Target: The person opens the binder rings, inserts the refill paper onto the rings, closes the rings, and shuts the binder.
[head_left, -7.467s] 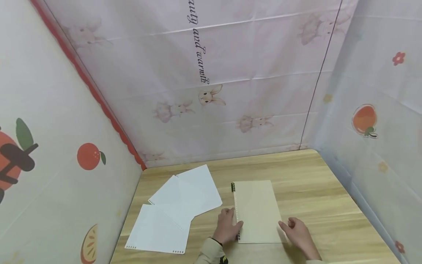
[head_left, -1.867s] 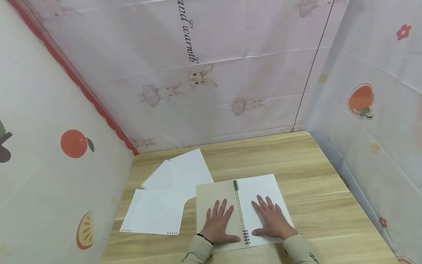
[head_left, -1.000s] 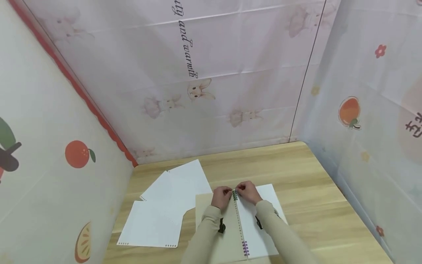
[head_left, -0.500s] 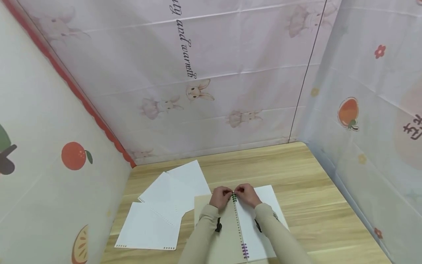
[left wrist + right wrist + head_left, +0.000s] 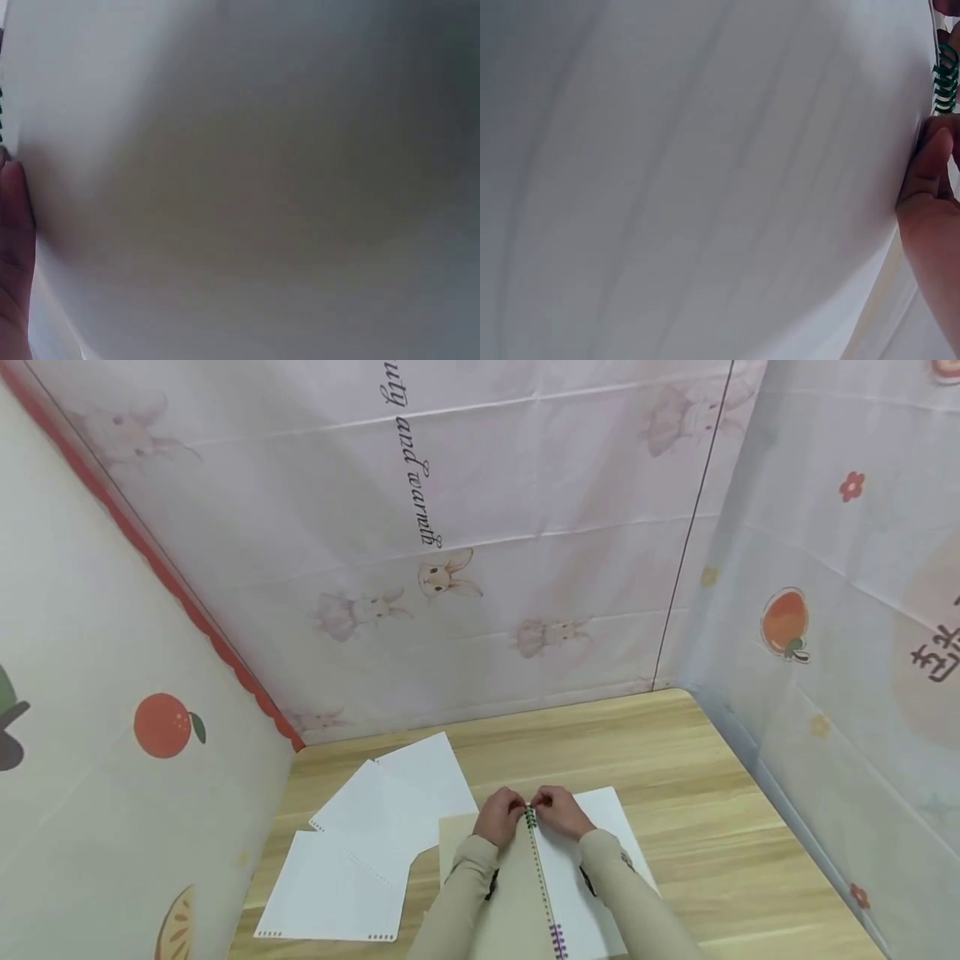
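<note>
An open notebook lies on the table, its beige cover (image 5: 517, 893) on the left and a white lined page (image 5: 603, 827) on the right. At the top of its spine is a green binding coil (image 5: 531, 817). My left hand (image 5: 498, 814) pinches this coil from the left, and my right hand (image 5: 562, 810) pinches it from the right, fingertips nearly meeting. Lower on the spine sits a purple binding coil (image 5: 557, 939). In the right wrist view the green coil (image 5: 946, 82) shows beside my bent thumb and fingers. Exactly where the fingertips grip is partly hidden.
Several loose white sheets (image 5: 337, 889) with punched holes overlap on the left of the wooden table (image 5: 720, 827). Printed fabric walls (image 5: 487, 685) enclose the table at the back and on both sides.
The notebook, closed earliest on, is now open. Both hands, flat on its pages later, have moved up to the spine's top and grip the green coil. Over the last second they stay there.
</note>
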`<state>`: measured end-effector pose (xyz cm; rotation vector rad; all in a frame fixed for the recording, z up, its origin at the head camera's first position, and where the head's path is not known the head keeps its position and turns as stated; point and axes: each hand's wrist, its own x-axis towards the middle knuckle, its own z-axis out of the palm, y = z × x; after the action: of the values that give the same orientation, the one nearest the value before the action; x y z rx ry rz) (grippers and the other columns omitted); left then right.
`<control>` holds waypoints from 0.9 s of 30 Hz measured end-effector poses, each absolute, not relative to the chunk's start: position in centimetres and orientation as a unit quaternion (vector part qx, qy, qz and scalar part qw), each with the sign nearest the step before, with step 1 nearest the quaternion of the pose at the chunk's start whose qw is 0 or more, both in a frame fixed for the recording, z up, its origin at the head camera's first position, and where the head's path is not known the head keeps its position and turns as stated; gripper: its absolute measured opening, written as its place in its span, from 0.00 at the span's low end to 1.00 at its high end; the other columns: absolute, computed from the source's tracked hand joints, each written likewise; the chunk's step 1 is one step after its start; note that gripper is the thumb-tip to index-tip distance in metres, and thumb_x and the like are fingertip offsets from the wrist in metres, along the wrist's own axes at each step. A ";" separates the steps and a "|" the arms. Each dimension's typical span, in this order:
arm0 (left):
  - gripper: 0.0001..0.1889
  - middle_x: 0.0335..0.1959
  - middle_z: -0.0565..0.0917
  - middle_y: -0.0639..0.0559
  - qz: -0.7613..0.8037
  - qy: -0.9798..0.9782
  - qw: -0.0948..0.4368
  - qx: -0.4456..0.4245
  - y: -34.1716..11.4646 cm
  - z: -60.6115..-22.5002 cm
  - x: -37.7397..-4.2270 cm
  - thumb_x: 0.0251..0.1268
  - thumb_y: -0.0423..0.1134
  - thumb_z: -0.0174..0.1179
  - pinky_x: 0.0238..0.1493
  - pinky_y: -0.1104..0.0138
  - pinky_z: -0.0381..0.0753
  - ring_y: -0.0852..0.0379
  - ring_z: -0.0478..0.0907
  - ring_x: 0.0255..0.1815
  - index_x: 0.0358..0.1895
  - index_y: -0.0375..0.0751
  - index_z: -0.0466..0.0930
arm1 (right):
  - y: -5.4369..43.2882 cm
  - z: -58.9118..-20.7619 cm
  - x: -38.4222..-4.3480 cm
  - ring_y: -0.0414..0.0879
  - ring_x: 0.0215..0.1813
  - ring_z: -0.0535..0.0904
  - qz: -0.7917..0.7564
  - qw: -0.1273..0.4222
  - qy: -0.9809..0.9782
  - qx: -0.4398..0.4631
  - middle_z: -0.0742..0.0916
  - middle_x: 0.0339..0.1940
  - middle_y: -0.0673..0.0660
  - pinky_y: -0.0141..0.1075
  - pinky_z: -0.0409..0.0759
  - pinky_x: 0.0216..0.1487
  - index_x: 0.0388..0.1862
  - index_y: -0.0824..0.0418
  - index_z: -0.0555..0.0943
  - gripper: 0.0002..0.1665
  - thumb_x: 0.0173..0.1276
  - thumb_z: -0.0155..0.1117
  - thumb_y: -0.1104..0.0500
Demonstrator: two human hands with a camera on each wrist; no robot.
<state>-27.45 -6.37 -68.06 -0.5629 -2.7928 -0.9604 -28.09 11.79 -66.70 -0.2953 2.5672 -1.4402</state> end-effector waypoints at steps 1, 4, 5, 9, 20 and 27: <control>0.04 0.35 0.84 0.50 -0.317 -0.928 0.065 -0.185 -6.3 -67.9 -27.4 0.66 0.30 0.66 0.42 0.65 0.81 0.57 0.80 0.37 0.38 0.42 0.86 | 11.8 -66.7 -28.1 0.43 0.40 0.77 -0.483 0.093 0.865 -0.101 0.87 0.37 0.54 0.35 0.77 0.43 0.38 0.61 0.85 0.07 0.65 0.62 0.69; 0.05 0.35 0.84 0.49 -0.313 -0.932 0.055 -0.177 -6.1 -67.4 -27.1 0.65 0.28 0.66 0.42 0.62 0.81 0.54 0.81 0.38 0.39 0.43 0.85 | 11.8 -66.8 -28.2 0.44 0.40 0.77 -0.481 0.099 0.865 -0.103 0.86 0.37 0.54 0.36 0.77 0.43 0.37 0.61 0.84 0.07 0.65 0.62 0.69; 0.05 0.35 0.84 0.49 -0.311 -0.932 0.054 -0.176 -6.0 -67.3 -27.0 0.65 0.28 0.66 0.42 0.62 0.81 0.54 0.81 0.38 0.39 0.42 0.85 | 11.7 -66.8 -28.2 0.44 0.40 0.77 -0.479 0.101 0.866 -0.103 0.86 0.37 0.53 0.36 0.76 0.44 0.37 0.61 0.84 0.07 0.65 0.61 0.69; 0.02 0.35 0.84 0.49 -0.307 -0.935 0.052 -0.172 -5.9 -67.2 -27.1 0.67 0.30 0.66 0.41 0.62 0.81 0.54 0.81 0.37 0.38 0.39 0.83 | 11.6 -66.9 -28.3 0.44 0.40 0.77 -0.476 0.108 0.868 -0.097 0.86 0.37 0.53 0.35 0.76 0.44 0.37 0.60 0.84 0.07 0.65 0.61 0.69; 0.03 0.36 0.83 0.48 -0.308 -0.933 0.057 -0.177 -5.9 -67.2 -27.0 0.70 0.31 0.63 0.40 0.62 0.81 0.54 0.80 0.37 0.37 0.38 0.81 | 11.6 -66.4 -27.9 0.44 0.41 0.78 -0.470 0.095 0.872 -0.101 0.87 0.38 0.54 0.37 0.77 0.45 0.38 0.61 0.84 0.06 0.66 0.61 0.68; 0.04 0.38 0.84 0.49 -0.299 -0.937 0.045 -0.176 -6.1 -67.1 -26.6 0.72 0.34 0.62 0.43 0.64 0.81 0.55 0.81 0.39 0.40 0.36 0.82 | 11.6 -66.3 -27.4 0.44 0.41 0.78 -0.481 0.096 0.866 -0.095 0.87 0.37 0.55 0.37 0.77 0.45 0.38 0.62 0.84 0.07 0.67 0.61 0.69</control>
<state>-26.55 -6.05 -67.11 -0.5369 -2.8625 -0.9142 -27.39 11.61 -66.32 -0.2800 2.5668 -1.4250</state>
